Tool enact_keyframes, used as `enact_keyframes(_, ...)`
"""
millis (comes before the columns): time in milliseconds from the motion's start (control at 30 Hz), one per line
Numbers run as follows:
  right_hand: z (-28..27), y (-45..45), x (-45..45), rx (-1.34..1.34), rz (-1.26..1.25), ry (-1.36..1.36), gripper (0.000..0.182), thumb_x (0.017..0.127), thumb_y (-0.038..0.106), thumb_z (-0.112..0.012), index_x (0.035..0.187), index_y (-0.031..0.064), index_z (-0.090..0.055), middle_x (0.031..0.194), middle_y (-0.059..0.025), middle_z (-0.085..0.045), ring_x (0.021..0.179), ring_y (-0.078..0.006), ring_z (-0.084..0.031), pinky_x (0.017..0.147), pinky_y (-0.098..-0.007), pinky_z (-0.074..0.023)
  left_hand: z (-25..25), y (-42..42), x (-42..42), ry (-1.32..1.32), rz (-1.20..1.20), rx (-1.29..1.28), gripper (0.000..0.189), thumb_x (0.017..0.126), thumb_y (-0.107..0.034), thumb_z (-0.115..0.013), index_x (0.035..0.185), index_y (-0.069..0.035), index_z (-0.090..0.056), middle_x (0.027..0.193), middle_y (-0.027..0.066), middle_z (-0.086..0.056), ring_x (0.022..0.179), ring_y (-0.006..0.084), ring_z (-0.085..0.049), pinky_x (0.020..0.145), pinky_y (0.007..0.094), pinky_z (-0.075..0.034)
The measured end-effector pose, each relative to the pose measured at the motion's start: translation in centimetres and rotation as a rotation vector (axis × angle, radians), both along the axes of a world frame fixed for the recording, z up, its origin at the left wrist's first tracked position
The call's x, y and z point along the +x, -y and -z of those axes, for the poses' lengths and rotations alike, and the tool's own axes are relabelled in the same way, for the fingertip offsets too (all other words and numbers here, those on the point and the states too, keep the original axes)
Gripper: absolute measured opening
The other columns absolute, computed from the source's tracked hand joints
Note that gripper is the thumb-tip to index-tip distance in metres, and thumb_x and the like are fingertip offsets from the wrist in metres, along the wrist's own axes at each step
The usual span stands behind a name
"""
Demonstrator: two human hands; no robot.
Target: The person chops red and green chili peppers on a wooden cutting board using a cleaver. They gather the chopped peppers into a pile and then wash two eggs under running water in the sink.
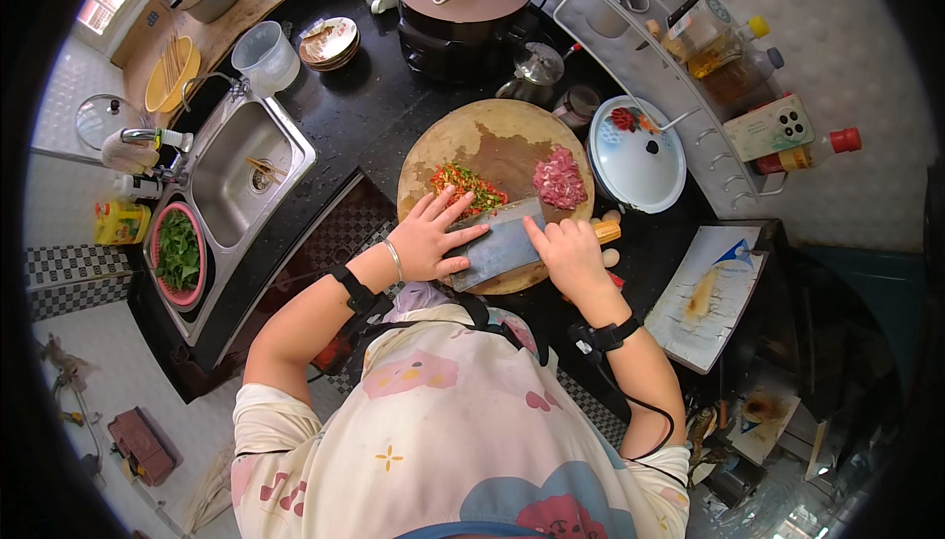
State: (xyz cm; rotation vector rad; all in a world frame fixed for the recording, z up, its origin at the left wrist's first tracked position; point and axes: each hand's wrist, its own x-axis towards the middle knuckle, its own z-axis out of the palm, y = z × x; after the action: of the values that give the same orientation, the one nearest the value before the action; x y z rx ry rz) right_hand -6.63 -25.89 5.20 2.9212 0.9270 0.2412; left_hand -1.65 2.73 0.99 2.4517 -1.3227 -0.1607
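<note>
A round wooden chopping board [450, 129] lies on the black counter before me. My right hand [579, 255] is closed around a cleaver [496, 245], its index finger stretched along the broad blade and the wooden handle end poking out to the right. The blade lies slanted across the near part of the board. My left hand [424, 240] has its fingers spread at the blade's left end, fingertips beside a heap of chopped red and green peppers [469, 188]; whether the fingers press on the blade is unclear. Sliced raw meat [559, 179] forms a pile at the board's right.
At right stand a lidded enamel pot [638, 162] and a wall rack [709, 96] with bottles. Behind the board are a metal pot [537, 65], a jar [578, 105] and an electric cooker [465, 29]. Leftward is a sink [221, 192] with a pink basket of greens [179, 251].
</note>
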Motion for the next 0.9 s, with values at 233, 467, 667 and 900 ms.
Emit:
enact_keyframes(233, 0.1, -0.8, -0.7, 0.005, -0.041, 0.000, 0.041, 0.080, 0.015, -0.056, 0.119, 0.0076, -0.066, 0.074, -0.0020, -0.055, 0.071, -0.0196, -0.053, 0.068, -0.0343, -0.0415, 1.4, -0.3, 0.0, 0.038, -0.068, 0.086, 0.068, 0.093, -0.064, -0.038, 0.149, -0.025, -0.041, 0.158, 0.0201, -0.025, 0.145, 0.0445, -0.021, 0.114, 0.0603, -0.017)
enact_keyframes(467, 0.2, -1.9, -1.2, 0.040, -0.087, -0.025, 0.039, 0.081, 0.015, -0.055, 0.118, 0.0067, -0.066, 0.073, -0.0016, -0.054, 0.071, -0.0192, -0.053, 0.070, -0.0340, -0.0412, 1.0, 1.0, -0.5, 0.003, -0.139, 0.139, 0.069, 0.092, -0.066, -0.039, 0.148, -0.028, -0.042, 0.159, 0.0192, -0.023, 0.145, 0.0439, -0.020, 0.115, 0.0615, -0.015)
enact_keyframes(667, 1.0, -2.9, -1.4, 0.059, -0.123, -0.025, 0.038, 0.082, 0.016, -0.055, 0.117, 0.0072, -0.067, 0.072, -0.0010, -0.054, 0.071, -0.0188, -0.053, 0.070, -0.0339, -0.0411, 0.8, 2.1, -0.8, -0.021, -0.042, 0.037, 0.065, 0.090, -0.065, -0.044, 0.147, -0.033, -0.043, 0.158, 0.0184, -0.025, 0.146, 0.0418, -0.019, 0.116, 0.0597, -0.012)
enact_keyframes(900, 1.3, -1.1, -2.4, 0.126, -0.086, -0.099, 0.038, 0.080, 0.013, -0.055, 0.116, 0.0085, -0.066, 0.072, -0.0019, -0.054, 0.073, -0.0201, -0.055, 0.069, -0.0350, -0.0411, 1.7, 0.5, 0.9, -0.001, -0.289, 0.152, 0.064, 0.090, -0.057, -0.050, 0.146, -0.025, -0.046, 0.157, 0.0220, -0.024, 0.145, 0.0443, -0.018, 0.115, 0.0592, -0.015)
